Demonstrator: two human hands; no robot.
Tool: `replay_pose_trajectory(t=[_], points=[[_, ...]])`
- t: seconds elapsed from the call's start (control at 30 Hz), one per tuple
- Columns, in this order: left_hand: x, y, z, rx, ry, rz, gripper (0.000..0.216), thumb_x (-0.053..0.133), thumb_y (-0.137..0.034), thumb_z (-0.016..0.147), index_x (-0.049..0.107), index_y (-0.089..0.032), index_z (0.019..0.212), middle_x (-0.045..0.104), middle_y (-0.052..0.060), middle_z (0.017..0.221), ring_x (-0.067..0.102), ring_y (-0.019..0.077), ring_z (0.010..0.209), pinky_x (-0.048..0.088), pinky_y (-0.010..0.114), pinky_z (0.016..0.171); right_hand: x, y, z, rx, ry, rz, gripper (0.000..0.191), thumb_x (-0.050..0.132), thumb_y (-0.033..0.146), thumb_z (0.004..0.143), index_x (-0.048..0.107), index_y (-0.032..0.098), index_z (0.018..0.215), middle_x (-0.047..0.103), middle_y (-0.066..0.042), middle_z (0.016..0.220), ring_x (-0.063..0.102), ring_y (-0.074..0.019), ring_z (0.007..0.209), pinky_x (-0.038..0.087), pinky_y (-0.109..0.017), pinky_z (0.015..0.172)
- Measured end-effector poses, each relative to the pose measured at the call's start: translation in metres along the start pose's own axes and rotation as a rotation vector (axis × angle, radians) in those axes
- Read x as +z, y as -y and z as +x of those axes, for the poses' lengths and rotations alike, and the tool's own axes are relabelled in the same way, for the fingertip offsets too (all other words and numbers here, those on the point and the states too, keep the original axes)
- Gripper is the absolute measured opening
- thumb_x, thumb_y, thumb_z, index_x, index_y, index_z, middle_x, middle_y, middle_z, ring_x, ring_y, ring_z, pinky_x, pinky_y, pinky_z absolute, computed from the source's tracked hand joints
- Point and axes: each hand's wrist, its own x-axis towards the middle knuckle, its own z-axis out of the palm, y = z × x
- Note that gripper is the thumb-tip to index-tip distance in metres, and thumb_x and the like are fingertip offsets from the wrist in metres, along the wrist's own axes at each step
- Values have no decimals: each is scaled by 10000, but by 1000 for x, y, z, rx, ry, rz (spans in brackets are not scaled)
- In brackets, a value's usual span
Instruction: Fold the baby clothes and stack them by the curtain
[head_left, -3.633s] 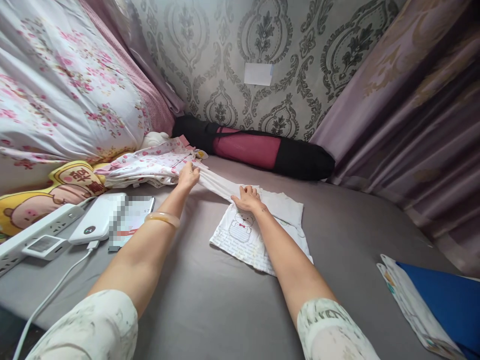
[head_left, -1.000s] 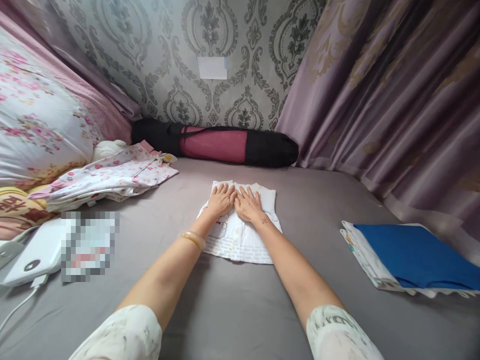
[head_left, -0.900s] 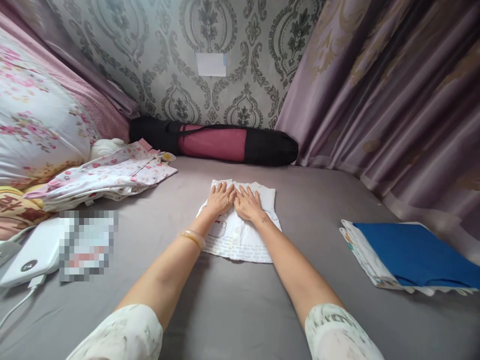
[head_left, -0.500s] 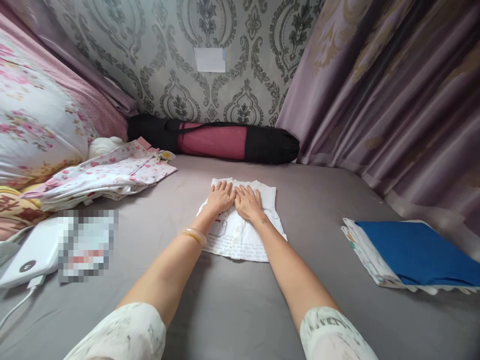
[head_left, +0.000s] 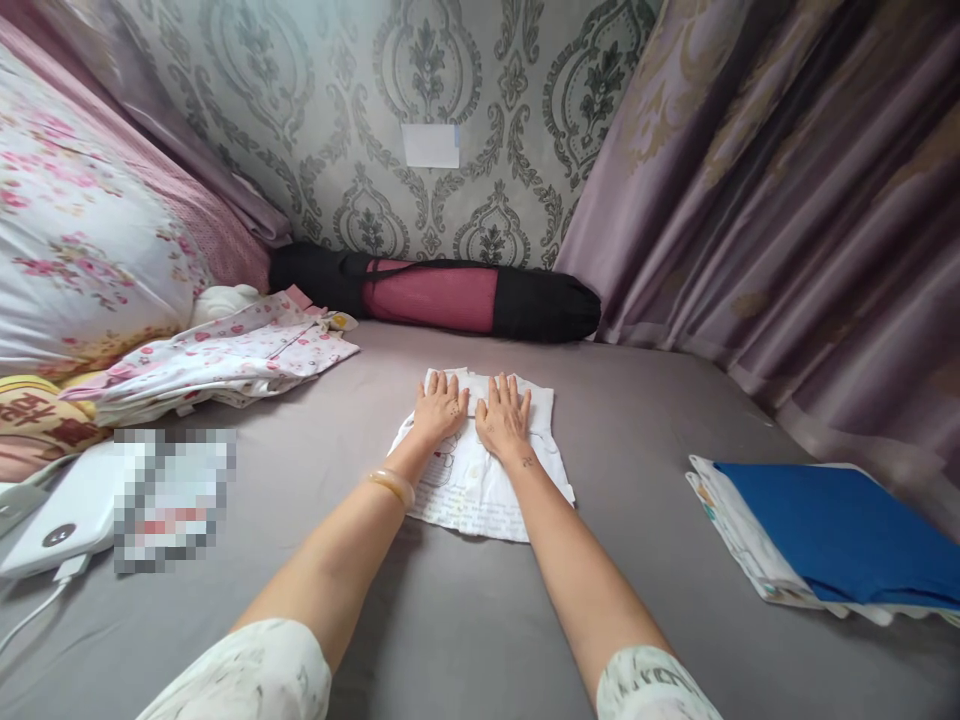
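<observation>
A small white shirt (head_left: 471, 495) with buttons, printed lines and a cartoon figure lies on the grey bed sheet (head_left: 457, 640). My left hand (head_left: 441, 408) rests flat on its upper left part, fingers stretched out. On the upper right part my right hand (head_left: 502, 415) lies palm down, fingers spread. A narrow gap of white cloth shows between the two hands. A pale bangle (head_left: 391, 487) sits on my left wrist. Beneath the palms the cloth is hidden.
A black and red long bag (head_left: 431, 297) lies along the wall. To the right is a stack of folded clothes with blue cloth (head_left: 840, 530) on top. On the left are printed clothes (head_left: 240, 350), a floral pillow (head_left: 82, 240) and a white power bank (head_left: 79, 505) with a cable.
My hands have moved apart, the right one sliding rightward over the shirt. The whole view has shifted slightly, so things appear lower.
</observation>
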Motion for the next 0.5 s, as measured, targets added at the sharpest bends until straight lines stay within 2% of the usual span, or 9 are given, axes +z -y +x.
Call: replay_pose_trajectory(t=[0.13, 0.27, 0.43, 0.5], points=[[-1, -1, 1, -16, 42, 0, 628, 163, -443, 1014, 365, -98, 1498, 298, 196, 1589, 219, 333, 1488, 218, 553, 1166, -1, 2, 0, 64, 63, 5, 603, 277, 369, 990, 398, 59, 1493, 324, -151, 1585, 220, -287, 1477, 102, -484, 1189], [-9, -2, 2, -31, 40, -12, 577, 218, -432, 1004, 420, -129, 1452, 331, 183, 1576, 237, 320, 1480, 231, 548, 1156, -4, 3, 1, 66, 71, 15, 586, 276, 376, 999, 409, 85, 1490, 346, -147, 1576, 236, -286, 1470, 116, -475, 1183], [-26, -4, 12, -4, 99, 12, 583, 251, -511, 985, 596, -120, 1247, 543, 206, 1387, 418, 339, 1347, 255, 594, 1115, -8, -8, 10, 74, 59, 99, 524, 206, 342, 1031, 560, 173, 1378, 483, -97, 1498, 363, -250, 1407, 179, -461, 1167], [-26, -7, 17, 1, 85, 40, 630, 256, -552, 975, 620, -98, 1215, 568, 219, 1344, 445, 349, 1317, 248, 576, 1122, -9, -15, 13, 58, 36, 110, 484, 235, 298, 1026, 617, 206, 1310, 544, -75, 1446, 432, -229, 1354, 225, -421, 1148]])
